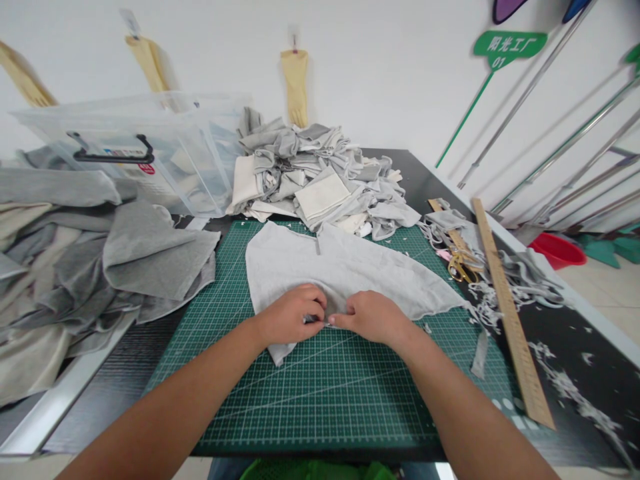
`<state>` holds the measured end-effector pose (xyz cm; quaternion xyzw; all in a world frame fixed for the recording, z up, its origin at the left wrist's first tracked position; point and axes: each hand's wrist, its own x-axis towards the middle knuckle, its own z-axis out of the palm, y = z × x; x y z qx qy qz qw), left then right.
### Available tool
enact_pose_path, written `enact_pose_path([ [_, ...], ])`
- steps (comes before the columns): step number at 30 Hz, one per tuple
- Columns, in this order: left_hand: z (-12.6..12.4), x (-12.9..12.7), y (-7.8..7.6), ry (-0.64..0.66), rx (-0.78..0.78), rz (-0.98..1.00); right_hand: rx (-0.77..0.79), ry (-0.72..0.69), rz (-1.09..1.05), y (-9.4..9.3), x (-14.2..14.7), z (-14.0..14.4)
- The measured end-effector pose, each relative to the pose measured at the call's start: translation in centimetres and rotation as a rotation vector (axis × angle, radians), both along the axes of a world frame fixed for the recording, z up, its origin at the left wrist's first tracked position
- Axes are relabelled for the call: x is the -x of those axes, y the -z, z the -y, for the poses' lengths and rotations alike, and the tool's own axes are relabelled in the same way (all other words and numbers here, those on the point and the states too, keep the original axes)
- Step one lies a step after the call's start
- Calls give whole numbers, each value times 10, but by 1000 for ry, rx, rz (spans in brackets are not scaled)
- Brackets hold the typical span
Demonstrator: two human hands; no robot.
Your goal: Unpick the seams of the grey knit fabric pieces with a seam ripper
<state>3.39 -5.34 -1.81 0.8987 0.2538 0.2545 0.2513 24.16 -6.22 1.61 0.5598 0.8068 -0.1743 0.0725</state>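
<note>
A light grey piece of cloth lies spread on the green cutting mat, with a short slit in its far edge. Both of my hands pinch its near edge at the middle, thumbs almost meeting. My left hand has its fingers curled around a fold of the cloth. Close beside it, my right hand is closed on the same edge, its thumb pointing left. A small dark bit shows under the left fingers; I cannot make out what it is.
A wooden ruler and gold-handled scissors lie at the right among cloth scraps. Behind the mat rises a heap of grey and white cloths. More grey cloths and a clear plastic bin stand left.
</note>
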Motion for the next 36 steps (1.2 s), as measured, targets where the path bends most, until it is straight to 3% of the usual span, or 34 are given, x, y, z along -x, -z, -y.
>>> enact_pose_path([
  [36,0,0,-1,-1,2,-3,-22,24,-4,1,2,-1],
])
